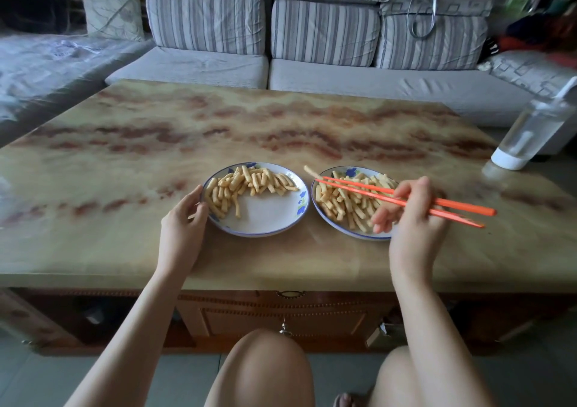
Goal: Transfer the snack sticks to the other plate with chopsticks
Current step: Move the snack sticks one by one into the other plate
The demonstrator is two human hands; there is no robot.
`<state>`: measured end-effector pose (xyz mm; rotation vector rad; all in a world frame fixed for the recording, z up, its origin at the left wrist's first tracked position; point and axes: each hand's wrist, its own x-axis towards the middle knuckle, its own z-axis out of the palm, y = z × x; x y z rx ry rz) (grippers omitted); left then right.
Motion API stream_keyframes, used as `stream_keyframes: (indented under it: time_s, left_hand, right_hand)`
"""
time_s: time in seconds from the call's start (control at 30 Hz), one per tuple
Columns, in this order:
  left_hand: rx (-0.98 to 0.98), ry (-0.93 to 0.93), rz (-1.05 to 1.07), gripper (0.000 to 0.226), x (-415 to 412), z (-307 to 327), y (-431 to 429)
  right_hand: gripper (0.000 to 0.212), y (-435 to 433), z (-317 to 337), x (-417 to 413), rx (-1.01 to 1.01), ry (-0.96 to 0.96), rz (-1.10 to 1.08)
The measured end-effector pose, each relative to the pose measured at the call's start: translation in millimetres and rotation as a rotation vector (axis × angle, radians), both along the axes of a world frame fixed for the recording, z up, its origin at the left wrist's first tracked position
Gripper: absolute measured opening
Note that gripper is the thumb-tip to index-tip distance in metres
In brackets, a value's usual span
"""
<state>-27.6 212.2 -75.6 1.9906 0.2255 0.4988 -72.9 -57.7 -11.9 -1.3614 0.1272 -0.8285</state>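
Two white plates with blue rims sit side by side on the marble-patterned table. The left plate (268,219) carries a band of snack sticks (246,185) along its far and left side. The right plate (324,216) is heaped with snack sticks (343,200). My right hand (409,216) holds a pair of orange chopsticks (368,192) over the right plate. Their tips pinch one snack stick (310,171) lifted above that plate's far left rim. My left hand (184,222) grips the left rim of the left plate with curled fingers.
A clear water bottle (530,131) with a white base stands at the table's right edge. A grey striped sofa (312,31) runs behind the table. My knees are below the table's front edge, in front of a wooden drawer (284,316).
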Motion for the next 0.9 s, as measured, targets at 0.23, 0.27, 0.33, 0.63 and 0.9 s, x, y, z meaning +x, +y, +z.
stream_keyframes:
  time_s: [0.23, 0.27, 0.33, 0.63, 0.9]
  left_hand:
    - [0.001, 0.002, -0.003, 0.039, 0.4, -0.9, 0.1]
    - [0.001, 0.002, -0.002, 0.039, 0.4, -1.0, 0.1]
    - [-0.002, 0.003, 0.005, 0.039, 0.3, -0.5, -0.5]
    - [0.003, 0.001, 0.006, 0.039, 0.5, -0.7, -0.5]
    - [-0.003, -0.002, 0.009, 0.039, -1.2, 1.1, -1.5]
  right_hand:
    - [0.033, -27.2, -0.9, 1.8, 0.014, -0.012, -0.18]
    - [0.033, -28.2, -1.4, 2.1, 0.004, -0.005, -0.184]
    - [0.032, -28.3, -2.3, 2.2, -0.021, 0.01, -0.189]
    - [0.034, -25.5, 0.1, -3.3, -0.011, -0.012, -0.176]
    - [0.037, 5.3, -3.5, 6.2, -0.09, 0.0, 0.093]
